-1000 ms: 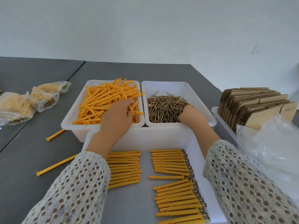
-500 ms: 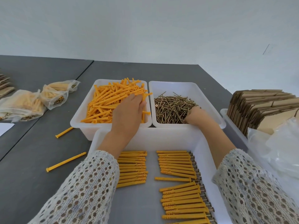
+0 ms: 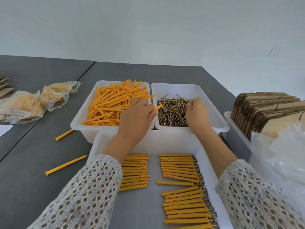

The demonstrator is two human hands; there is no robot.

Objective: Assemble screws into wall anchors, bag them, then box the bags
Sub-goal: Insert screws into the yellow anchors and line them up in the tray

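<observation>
Plain pale wall (image 3: 148, 27) — dark grey tables (image 3: 33, 162) butted together, soft even light

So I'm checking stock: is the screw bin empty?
Not empty. The screw bin holds a loose pile of screws in its near-left part; its far floor is bare.

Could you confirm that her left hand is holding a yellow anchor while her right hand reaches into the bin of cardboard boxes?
Not quite: the head view shows the right hand in the bin of screws, not the cardboard boxes. The left hand does hold a yellow anchor.
</observation>
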